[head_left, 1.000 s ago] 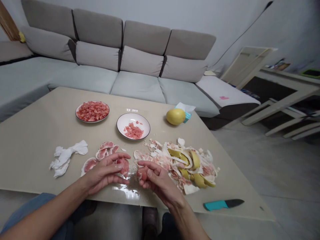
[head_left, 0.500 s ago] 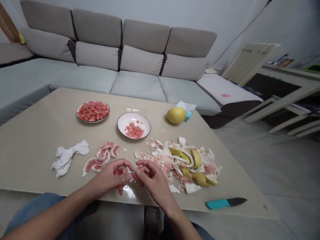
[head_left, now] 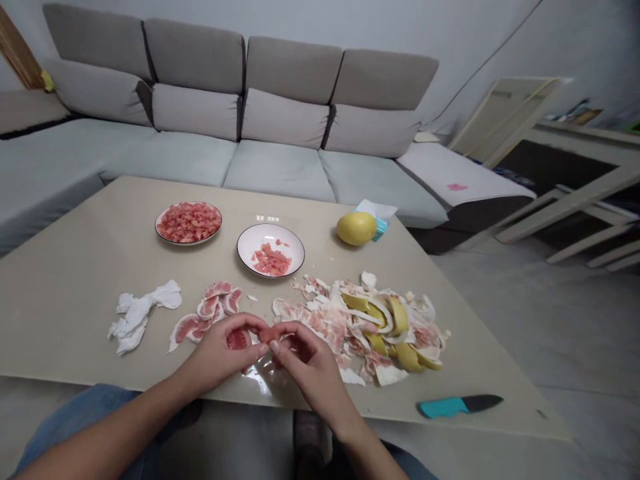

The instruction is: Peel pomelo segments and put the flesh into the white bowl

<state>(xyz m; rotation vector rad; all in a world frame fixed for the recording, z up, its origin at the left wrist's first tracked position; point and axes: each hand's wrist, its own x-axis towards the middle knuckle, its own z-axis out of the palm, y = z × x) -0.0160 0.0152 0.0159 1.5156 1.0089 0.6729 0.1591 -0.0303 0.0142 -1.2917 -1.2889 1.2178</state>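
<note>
Near the front edge of the table, my left hand [head_left: 220, 353] and my right hand [head_left: 316, 365] meet fingertip to fingertip. Both pinch a small piece of red pomelo flesh [head_left: 269, 335] between them. More red flesh [head_left: 238, 339] shows in the curl of my left fingers. Left of my hands lie several pomelo segments [head_left: 214, 301] with white membrane on them. A heap of peel and membrane [head_left: 325, 317] lies beside my right hand. Beyond my hands stands a white plate [head_left: 245, 247] with a few peeled pieces.
Another plate [head_left: 158, 231] is piled with pomelo flesh at the back left. A whole yellow pomelo [head_left: 356, 229] sits by a tissue pack [head_left: 381, 230]. A crumpled tissue [head_left: 135, 320] lies left. A teal-handled knife [head_left: 460, 405] rests near the front right edge. Behind is a sofa [head_left: 280, 167].
My fingertips have risen slightly, and the red piece between them shows more clearly. The view has shifted a little; plates, peel and knife stay in place on the table.
</note>
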